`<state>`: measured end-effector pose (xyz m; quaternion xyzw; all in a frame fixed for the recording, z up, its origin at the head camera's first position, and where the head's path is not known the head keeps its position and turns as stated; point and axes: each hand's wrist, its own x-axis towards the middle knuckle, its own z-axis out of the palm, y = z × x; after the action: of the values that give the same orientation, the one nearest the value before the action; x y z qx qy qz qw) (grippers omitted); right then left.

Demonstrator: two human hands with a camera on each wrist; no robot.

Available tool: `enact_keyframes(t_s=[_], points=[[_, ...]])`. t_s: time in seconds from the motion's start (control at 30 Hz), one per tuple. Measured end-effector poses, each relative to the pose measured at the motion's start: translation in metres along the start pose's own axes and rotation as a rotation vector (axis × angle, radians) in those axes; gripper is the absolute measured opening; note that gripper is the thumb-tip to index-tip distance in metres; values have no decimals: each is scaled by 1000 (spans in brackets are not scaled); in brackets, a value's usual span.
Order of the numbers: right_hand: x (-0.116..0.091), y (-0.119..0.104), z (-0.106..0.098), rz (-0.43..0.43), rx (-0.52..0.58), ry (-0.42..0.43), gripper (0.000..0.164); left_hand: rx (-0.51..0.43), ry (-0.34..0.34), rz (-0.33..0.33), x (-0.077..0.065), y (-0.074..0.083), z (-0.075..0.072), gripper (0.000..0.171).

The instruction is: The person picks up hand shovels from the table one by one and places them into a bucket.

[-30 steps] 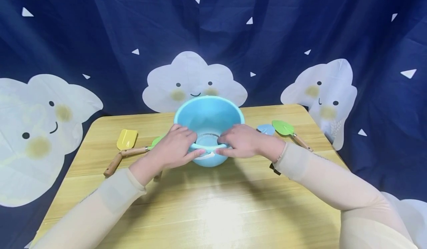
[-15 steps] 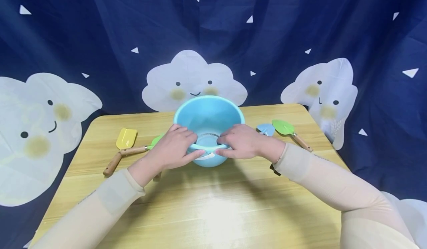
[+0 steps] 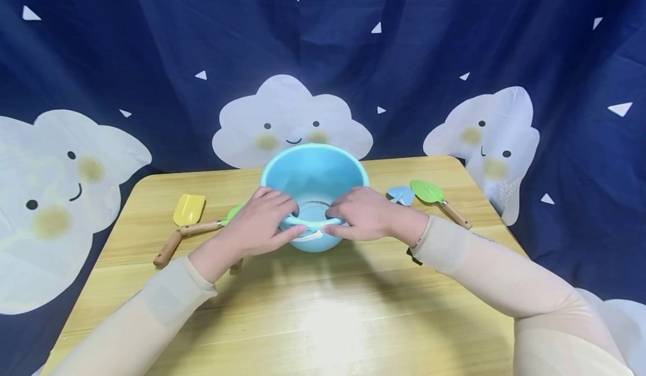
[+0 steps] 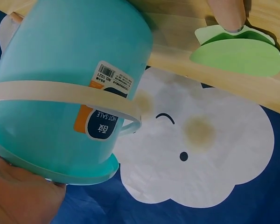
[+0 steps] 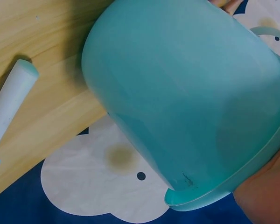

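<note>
A light blue bucket (image 3: 315, 171) stands near the middle of the table's far side, its mouth toward me. My left hand (image 3: 263, 222) grips the near rim on the left, fingers curled over inside and thumb outside. On the right of that rim, my right hand (image 3: 364, 213) holds on the same way. A white handle (image 4: 60, 93) and a printed label (image 4: 109, 79) show on the bucket's outer wall in the left wrist view. The right wrist view shows the plain blue side of the bucket (image 5: 177, 93). Its bottom is visible inside; most fingertips are hidden.
On the left lie a yellow shovel (image 3: 189, 209) with a wooden handle and a green-bladed tool (image 3: 202, 227) partly behind my left hand. A handle end (image 3: 236, 265) shows under that wrist. To the right are a blue trowel (image 3: 401, 195) and a green trowel (image 3: 427, 191).
The head view has shifted very slightly. Both hands keep the same hold on the bucket's rim, and the tools lie where they were.
</note>
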<state>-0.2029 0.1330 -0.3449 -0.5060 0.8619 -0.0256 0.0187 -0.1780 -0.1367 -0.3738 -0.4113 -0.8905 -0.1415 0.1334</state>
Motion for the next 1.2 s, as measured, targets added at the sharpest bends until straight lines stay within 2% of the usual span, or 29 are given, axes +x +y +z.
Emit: enact_keyframes(t_s=[0.23,0.37,0.6,0.73,1.0,1.2], points=[[1,0,0,-4,-2,-3,37,-17,14,-16,-1,-6,-6,41],[0,-1,0,-4,1,-6,36,-12,33,-41,-4,-15,-16,41],[0,-2,-2,-3,10,-16,37,-1,121,-103,-16,-35,-41,39],[0,-2,-3,-7,9,-18,37,16,130,-147,-23,-44,-50,39],[0,-2,-2,-3,8,-18,37,49,122,-221,-42,-58,-53,41],[0,-2,-1,-1,11,-14,36,26,74,-346,-62,-73,-48,44]])
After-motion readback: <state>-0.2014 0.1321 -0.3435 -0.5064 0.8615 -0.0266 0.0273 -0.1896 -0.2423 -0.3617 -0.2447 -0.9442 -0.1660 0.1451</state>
